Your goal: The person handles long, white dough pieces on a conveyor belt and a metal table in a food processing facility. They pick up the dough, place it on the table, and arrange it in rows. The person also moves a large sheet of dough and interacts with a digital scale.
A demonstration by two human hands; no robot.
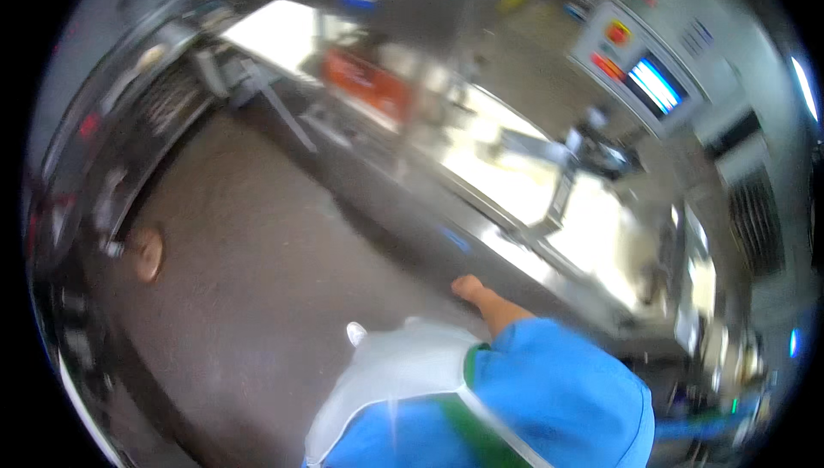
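While motion blurs the scene, one hand [472, 289] in a blue sleeve [558, 382] rests on the steel table [515, 262] edge; its fingers' state cannot be told. A control panel [644, 73] stands beyond.

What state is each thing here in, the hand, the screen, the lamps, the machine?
Right hand: bare, resting at the steel machine's edge; grip unclear.
Screen: lit, blue-white.
Red lamps: look lit.
Floor: bare, grey.
Left hand: out of view.

open floor [257, 253] left, steel machine [481, 210] right
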